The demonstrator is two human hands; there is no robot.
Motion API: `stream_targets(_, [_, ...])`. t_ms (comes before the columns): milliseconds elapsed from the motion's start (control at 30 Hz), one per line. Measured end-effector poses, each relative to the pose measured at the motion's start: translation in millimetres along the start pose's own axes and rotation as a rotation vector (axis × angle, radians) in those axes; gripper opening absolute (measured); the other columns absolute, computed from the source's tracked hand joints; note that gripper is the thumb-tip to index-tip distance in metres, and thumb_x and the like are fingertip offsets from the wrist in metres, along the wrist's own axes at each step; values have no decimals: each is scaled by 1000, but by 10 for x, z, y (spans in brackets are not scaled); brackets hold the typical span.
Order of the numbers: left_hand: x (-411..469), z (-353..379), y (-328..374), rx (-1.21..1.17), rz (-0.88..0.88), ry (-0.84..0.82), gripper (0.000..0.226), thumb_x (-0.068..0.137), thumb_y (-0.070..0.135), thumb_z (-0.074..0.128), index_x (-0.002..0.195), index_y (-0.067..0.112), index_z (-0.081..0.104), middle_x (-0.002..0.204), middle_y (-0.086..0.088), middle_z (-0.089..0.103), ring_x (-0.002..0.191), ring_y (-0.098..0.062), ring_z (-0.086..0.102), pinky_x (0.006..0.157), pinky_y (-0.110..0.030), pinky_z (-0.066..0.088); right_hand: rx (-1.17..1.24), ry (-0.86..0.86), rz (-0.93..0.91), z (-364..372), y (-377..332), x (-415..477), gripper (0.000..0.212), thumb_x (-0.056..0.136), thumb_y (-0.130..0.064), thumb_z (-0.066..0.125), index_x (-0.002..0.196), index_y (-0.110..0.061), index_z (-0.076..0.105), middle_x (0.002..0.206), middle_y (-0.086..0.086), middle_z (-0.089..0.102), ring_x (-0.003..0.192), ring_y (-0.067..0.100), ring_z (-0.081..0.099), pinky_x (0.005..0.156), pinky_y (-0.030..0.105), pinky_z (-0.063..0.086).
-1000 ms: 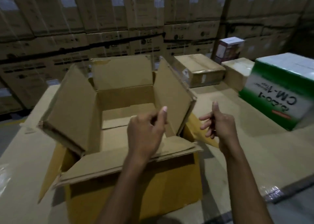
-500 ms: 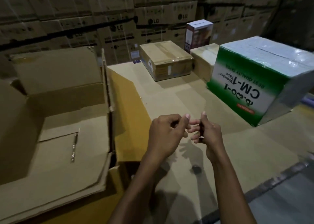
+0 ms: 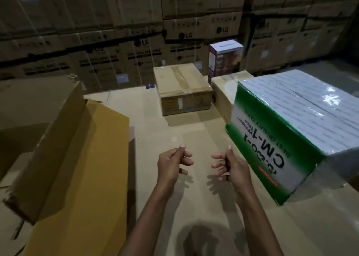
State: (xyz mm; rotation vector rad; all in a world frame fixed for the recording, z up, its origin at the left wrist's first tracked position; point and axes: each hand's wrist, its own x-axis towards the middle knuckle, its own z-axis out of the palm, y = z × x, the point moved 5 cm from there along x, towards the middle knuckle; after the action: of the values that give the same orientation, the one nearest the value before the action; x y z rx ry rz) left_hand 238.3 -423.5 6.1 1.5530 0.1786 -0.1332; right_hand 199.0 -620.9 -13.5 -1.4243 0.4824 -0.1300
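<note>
The left hand [image 3: 172, 165] hangs loosely curled and empty; the right hand [image 3: 232, 167] curls perhaps round something thin, I cannot tell; both hover just left of the green box [image 3: 272, 152], probably poised to take it. It reads "Wonder Tape CM-1"; the open carton [image 3: 58, 149] stands further left; stacked cartons [image 3: 186, 32] behind read "LG".

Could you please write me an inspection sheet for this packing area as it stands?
Surface: cardboard-covered top, dimly lit.
Job's things: open carton at left, one flap raised.
Clutter: green-and-white tape carton at right; sealed brown carton, tan box and white-and-purple box farther back.
Hands: left hand and right hand hover apart above the top, fingers curled; left holds nothing seen, right unclear.
Cables: nothing seen.
Surroundings: wall of stacked cartons.
</note>
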Motion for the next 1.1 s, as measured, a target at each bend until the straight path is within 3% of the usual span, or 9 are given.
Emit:
stream_targets(233, [1214,-305,339,-13,20,133,44,107,39,51,93,6,75,73,-10,74,70,-22,71,55,-33,55,-36,-55,-67,171,-398,1144,49,109,-45,44,99,-9,76,81,6,75,67,15,60,53,28,48])
stream_targets(367, [2046,-376,446,-24,21,217,39,104,42,53,99,10,75,87,-12,78,80,-23,71,65,-38,57,-153,-46,-175,417,-674,2007,38,107,-47,48,107,-22,75,106,-1,75,93,14,66,75,33,54])
stream_targets(467, [2683,-276,429,-40,-17,240,34,102,40,56,104,11,74,99,-15,77,86,-23,68,71,-41,57,-231,-15,-206,694,-754,2864,20,101,-52,56,103,-36,68,110,-11,70,103,12,63,92,43,56])
stream_targets(500, [2894,-220,407,-45,-30,240,31,101,39,58,106,12,73,103,-14,76,91,-24,67,73,-41,57,-248,4,-210,776,-765,3155,22,97,-56,59,106,-37,66,113,-10,68,105,13,63,96,47,55])
stream_targets(600, [3512,-24,292,-7,-73,231,32,101,42,59,121,17,62,118,-5,64,108,-23,58,76,-38,53,-325,56,-177,970,-720,3918,62,80,-68,63,133,-37,57,140,2,57,124,24,57,106,52,51])
stream_targets(733, [4209,175,28,-16,-134,263,64,98,51,62,152,28,38,130,4,50,115,-22,49,89,-40,44,-418,67,-166,1060,-504,4564,70,93,-50,70,154,-34,39,163,5,26,150,32,28,121,49,34])
stream_targets(800, [4438,155,-154,-20,-135,318,78,84,67,64,150,35,40,135,3,59,119,-25,57,100,-47,51,-423,58,-167,1076,-385,4747,76,90,-51,73,155,-37,36,167,3,19,152,33,24,121,53,33])
stream_targets(867, [4581,83,-331,18,-114,358,89,64,80,59,141,39,47,133,0,64,121,-31,61,102,-57,52,-444,47,-194,1067,-325,4816,76,89,-54,74,153,-38,36,163,5,27,147,32,35,117,53,40])
stream_targets(1100, [3849,31,-338,3,-95,323,56,77,65,64,122,35,53,123,-1,66,112,-29,63,98,-59,55,-522,105,-240,788,-220,4092,71,87,-60,73,148,-36,45,153,9,43,138,32,46,108,43,42])
